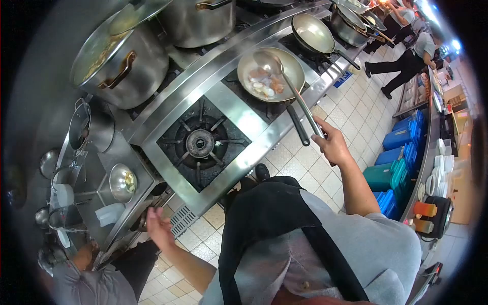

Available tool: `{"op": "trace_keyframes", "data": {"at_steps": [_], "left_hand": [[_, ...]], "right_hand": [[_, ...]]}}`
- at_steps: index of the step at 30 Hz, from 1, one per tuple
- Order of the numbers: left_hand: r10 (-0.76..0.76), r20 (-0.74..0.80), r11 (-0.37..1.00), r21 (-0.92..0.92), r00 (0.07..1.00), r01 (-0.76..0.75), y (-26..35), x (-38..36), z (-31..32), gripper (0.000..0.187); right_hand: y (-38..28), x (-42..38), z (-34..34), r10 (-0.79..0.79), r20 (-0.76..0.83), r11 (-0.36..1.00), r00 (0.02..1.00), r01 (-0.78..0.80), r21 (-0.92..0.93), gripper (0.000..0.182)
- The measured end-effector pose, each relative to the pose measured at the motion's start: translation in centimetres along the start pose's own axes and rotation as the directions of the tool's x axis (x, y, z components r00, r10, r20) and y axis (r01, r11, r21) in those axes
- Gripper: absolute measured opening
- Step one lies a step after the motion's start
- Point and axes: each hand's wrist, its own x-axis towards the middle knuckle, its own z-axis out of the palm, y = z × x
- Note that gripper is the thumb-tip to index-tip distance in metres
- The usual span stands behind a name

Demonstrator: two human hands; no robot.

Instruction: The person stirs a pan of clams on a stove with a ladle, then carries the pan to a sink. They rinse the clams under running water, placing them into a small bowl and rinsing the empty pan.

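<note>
My right hand (333,145) is closed around the handle end of a long steel ladle (303,104). The ladle's bowl rests inside a frying pan (245,68), over its far side. Pinkish and white pieces of food (267,85) lie in the pan, beside the ladle's bowl. The pan's black handle (298,126) points toward me, apart from my hand. My left hand (160,229) hangs low at the left, fingers apart and holding nothing, near the steel counter's corner. A bowl with pale food pieces (122,183) stands on that counter.
An unused burner (200,144) lies left of the pan. Behind it stand large stockpots (133,71), and a second pan (312,33) is further right. A co-worker (86,279) is close at lower left; another person (419,53) is far right, near several blue bins (401,137).
</note>
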Motion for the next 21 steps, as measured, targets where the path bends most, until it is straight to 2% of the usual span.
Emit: {"op": "trace_keyframes", "data": {"at_steps": [1,3,4,6,7,8,10,12,15,16,17,18,19,21], "left_hand": [[-0.010,0.005,0.997,0.075,1.000,0.009,-2.5,-1.5,0.9,0.046],[-0.126,0.022,0.982,0.145,0.992,0.122,-7.1,-4.1,1.8,0.043],[-0.130,0.021,0.982,0.143,0.991,0.125,-7.6,-5.4,3.1,0.043],[-0.327,-0.005,0.945,-0.030,0.945,0.327,-8.5,-8.0,5.4,0.043],[-0.331,-0.010,0.943,-0.033,0.944,0.330,-8.4,-9.1,6.4,0.043],[-0.320,0.054,0.947,0.030,0.946,0.318,-8.0,-9.8,7.8,0.043],[-0.299,0.168,0.953,0.100,0.940,0.285,-7.9,-10.5,9.7,0.044],[-0.320,0.210,0.945,0.137,0.924,0.297,-7.5,-10.7,12.2,0.045],[-0.319,0.371,0.946,0.189,0.872,0.265,-6.8,-10.9,16.1,0.044],[-0.321,0.369,0.945,0.191,0.872,0.267,-6.6,-11.0,17.2,0.044],[-0.319,0.436,0.945,0.219,0.841,0.245,-6.6,-11.1,18.6,0.043],[-0.320,0.499,0.944,0.242,0.806,0.225,-6.8,-11.2,20.0,0.042],[-0.327,0.491,0.943,0.230,0.807,0.241,-6.5,-11.4,21.7,0.042],[-0.308,0.597,0.948,0.255,0.741,0.189,-5.6,-13.0,23.7,0.041]], "right_hand": [[0.5,1.0,-0.5,0.001,0.002,1.000,1.000,-0.001,-0.002,0.060],[2.1,3.3,-1.4,-0.220,-0.127,0.972,0.967,0.228,0.053,0.058],[2.6,4.6,-2.1,-0.276,-0.148,0.960,0.950,0.279,0.002,0.057],[2.8,6.6,-3.8,-0.272,-0.155,0.962,0.950,0.272,-0.021,0.056],[2.7,7.1,-4.3,-0.273,-0.165,0.962,0.948,0.270,-0.038,0.056],[1.9,7.1,-5.1,-0.182,-0.148,0.983,0.972,0.180,-0.022,0.055],[3.0,7.7,-5.8,-0.210,-0.163,0.978,0.964,0.210,-0.019,0.055],[3.9,7.6,-6.4,-0.229,-0.181,0.973,0.957,0.231,-0.009,0.055],[5.5,6.2,-6.4,-0.139,-0.146,0.990,0.980,0.139,-0.008,0.056],[7.0,6.1,-6.1,-0.193,-0.175,0.981,0.966,0.190,-0.032,0.057],[7.9,6.2,-6.1,-0.256,-0.202,0.966,0.945,0.248,-0.066,0.057],[8.6,6.1,-6.3,-0.259,-0.189,0.966,0.947,0.254,-0.048,0.056],[9.2,6.6,-6.5,-0.266,-0.176,0.964,0.948,0.259,-0.064,0.056],[10.7,7.2,-6.8,-0.320,-0.181,0.943,0.930,0.294,-0.155,0.056]]}}
